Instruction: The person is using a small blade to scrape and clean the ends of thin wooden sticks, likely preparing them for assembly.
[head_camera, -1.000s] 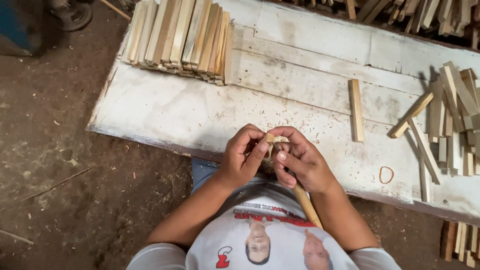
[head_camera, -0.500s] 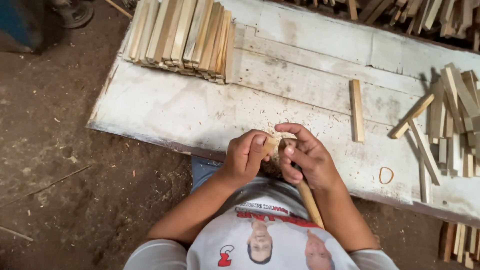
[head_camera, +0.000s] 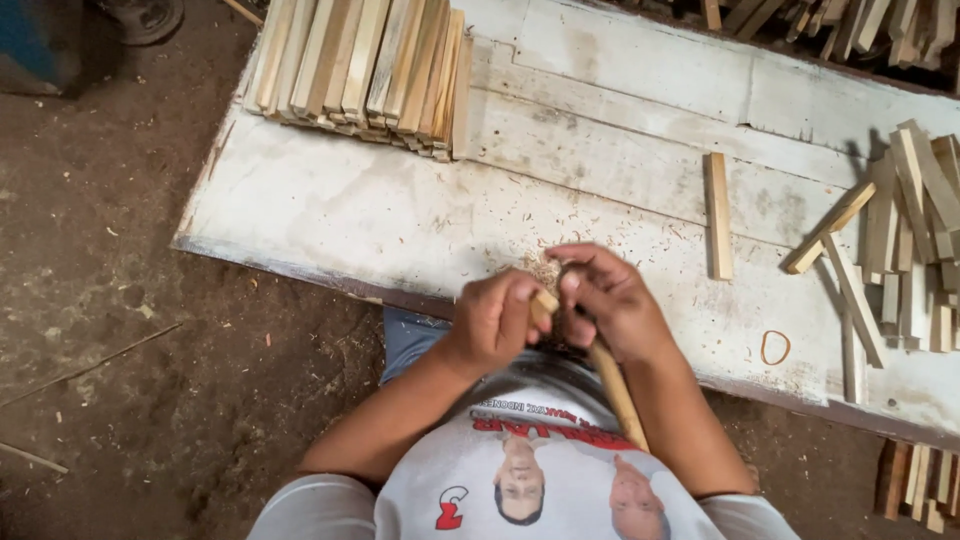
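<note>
Two hands are held together at the near edge of the bench (head_camera: 330, 215), just above the person's lap. The left hand (head_camera: 495, 320) is closed in a fist around a small pale wood piece (head_camera: 544, 300), whose end shows between thumb and fingers. The right hand (head_camera: 610, 305) is curled around the upper end of a wooden handle (head_camera: 615, 385), which runs down and to the right across the person's white shirt (head_camera: 540, 480); what is fitted at the top of the handle is hidden by the fingers and cannot be made out. Both hands are touching or nearly touching at the wood piece, and fine shavings (head_camera: 545, 268) are seen on the board just beyond them. A neat stack of long wooden slats (head_camera: 365, 70) is laid at the far left of the bench, with its ends overhanging the far side. A single short stick (head_camera: 718, 215) is laid upright in the view to the right of the hands, well apart from them. A loose pile of short sticks (head_camera: 900, 230) is spread along the right edge, some crossing one another. A rubber band (head_camera: 775, 347) lies flat on the board near the right, between the right forearm and the loose pile. More sticks (head_camera: 920, 485) are seen on the dirt floor (head_camera: 130, 330) at the near right, below the bench edge.
</note>
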